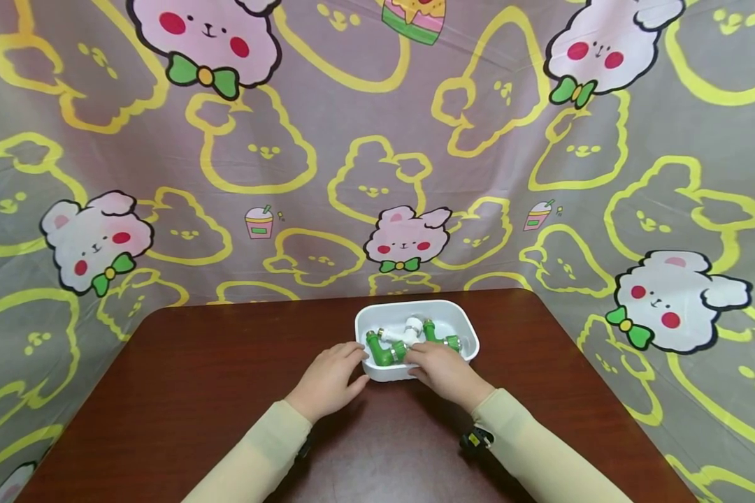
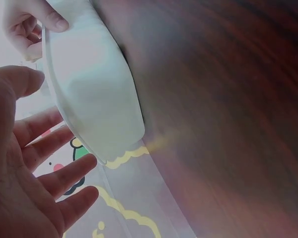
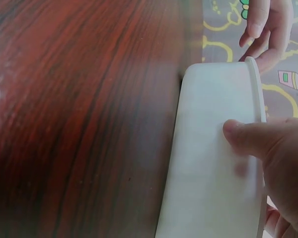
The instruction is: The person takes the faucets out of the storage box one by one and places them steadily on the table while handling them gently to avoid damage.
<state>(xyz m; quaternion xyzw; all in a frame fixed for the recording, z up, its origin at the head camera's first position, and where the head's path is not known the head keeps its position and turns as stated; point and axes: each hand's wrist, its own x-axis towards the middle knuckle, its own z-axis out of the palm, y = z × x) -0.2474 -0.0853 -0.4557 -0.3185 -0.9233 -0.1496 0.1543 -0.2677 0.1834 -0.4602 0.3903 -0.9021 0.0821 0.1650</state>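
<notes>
A white plastic tray point(image 1: 462, 321) stands on the table, holding green elbow pipe fittings point(image 1: 382, 355) with metal-coloured ends and a white pipe fitting point(image 1: 413, 326). My left hand point(image 1: 330, 377) is at the tray's left front corner, fingers spread by the rim and thumb apart from the wall in the left wrist view. My right hand point(image 1: 443, 370) grips the front rim; its thumb point(image 3: 246, 136) lies against the outer wall, and its fingers curl over the inside near a green fitting. The rim and wall partly hide those fingertips.
The dark red-brown wooden table point(image 1: 226, 370) extends on both sides of the tray and in front of it. Behind and beside it hangs a patterned cloth point(image 1: 327, 181) with cartoon rabbits, close to the table's back edge.
</notes>
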